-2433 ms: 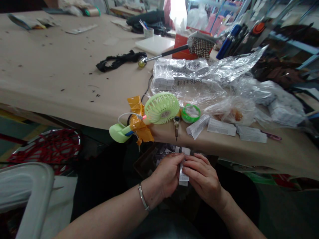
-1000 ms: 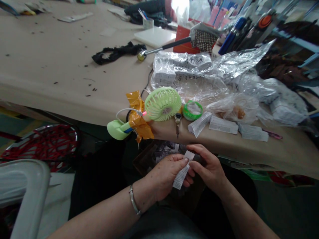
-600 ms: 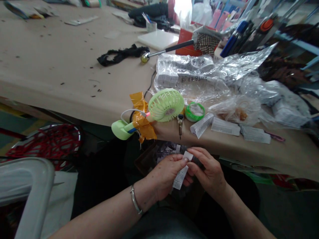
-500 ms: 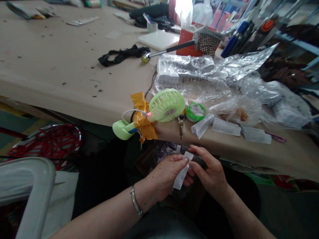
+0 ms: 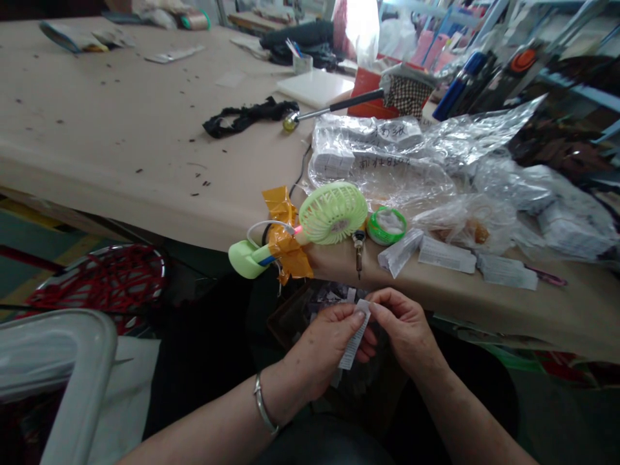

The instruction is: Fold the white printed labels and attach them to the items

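Both hands meet below the table's front edge, over my lap. My left hand [image 5: 325, 342] pinches the top of a narrow white printed label [image 5: 353, 337] between thumb and fingers; a metal bangle sits on that wrist. My right hand [image 5: 405, 329] is closed too, its fingertips touching the label's upper end from the right. The label hangs down between the two hands, slightly tilted. Behind the hands a dark box [image 5: 310, 307] holds more white labels.
A green mini fan [image 5: 333, 212] taped with orange tape stands at the table edge [image 5: 203, 232]. Beside it lie a small awl [image 5: 359, 248], a green tape roll [image 5: 386, 225], loose label stacks [image 5: 446, 256] and clear plastic bags [image 5: 387, 155]. A red wire basket [image 5: 97, 278] is at lower left.
The label, held upright between both hands 2.4 s ago, now hangs tilted from the fingertips. My right fingers have closed in on its top end. The view has shifted slightly.
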`<action>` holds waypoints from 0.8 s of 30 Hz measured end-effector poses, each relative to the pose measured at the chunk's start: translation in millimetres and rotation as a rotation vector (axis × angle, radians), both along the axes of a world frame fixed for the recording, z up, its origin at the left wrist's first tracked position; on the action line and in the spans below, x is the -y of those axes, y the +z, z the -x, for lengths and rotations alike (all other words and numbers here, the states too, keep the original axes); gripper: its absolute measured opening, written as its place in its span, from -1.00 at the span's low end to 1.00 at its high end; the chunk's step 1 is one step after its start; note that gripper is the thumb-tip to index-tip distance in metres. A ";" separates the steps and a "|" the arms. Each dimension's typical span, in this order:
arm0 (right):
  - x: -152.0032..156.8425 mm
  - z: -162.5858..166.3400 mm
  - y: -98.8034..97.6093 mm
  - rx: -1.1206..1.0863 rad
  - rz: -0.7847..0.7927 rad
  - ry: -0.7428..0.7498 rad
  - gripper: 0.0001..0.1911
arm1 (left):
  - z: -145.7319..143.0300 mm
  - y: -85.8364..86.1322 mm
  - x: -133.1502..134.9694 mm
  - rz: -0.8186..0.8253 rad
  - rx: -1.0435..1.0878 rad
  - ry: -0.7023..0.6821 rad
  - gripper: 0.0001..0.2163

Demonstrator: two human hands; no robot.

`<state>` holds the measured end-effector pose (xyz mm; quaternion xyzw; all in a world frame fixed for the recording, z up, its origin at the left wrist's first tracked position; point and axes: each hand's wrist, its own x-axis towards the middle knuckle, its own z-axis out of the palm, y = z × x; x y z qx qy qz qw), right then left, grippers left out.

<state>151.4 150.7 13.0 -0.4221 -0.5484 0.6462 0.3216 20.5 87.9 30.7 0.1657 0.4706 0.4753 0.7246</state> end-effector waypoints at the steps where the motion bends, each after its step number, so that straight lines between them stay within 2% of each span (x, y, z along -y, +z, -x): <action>1: -0.3 2.1 1.2 -0.008 0.009 -0.002 -0.79 | 0.7 0.1 -0.6 -0.021 -0.027 0.008 -0.78; 4: -3.1 8.3 4.3 -0.021 -0.026 0.002 -0.81 | 3.9 -0.3 -4.0 -0.124 -0.169 0.056 -0.81; 8: -8.3 14.2 7.9 0.027 -0.220 -0.005 -0.86 | 11.1 -0.4 -9.9 -0.270 -0.465 0.133 -0.88; 11: -11.0 16.1 9.7 0.100 -0.315 -0.010 -0.88 | 16.8 0.5 -12.7 -0.325 -0.608 0.170 -0.89; 16: -14.4 17.7 9.6 0.199 -0.434 -0.005 -0.90 | 22.2 2.2 -17.0 -0.395 -0.738 0.203 -0.89; 24: -16.3 19.8 10.5 0.271 -0.554 -0.025 -0.91 | 23.3 0.8 -22.6 -0.484 -0.864 0.172 -0.84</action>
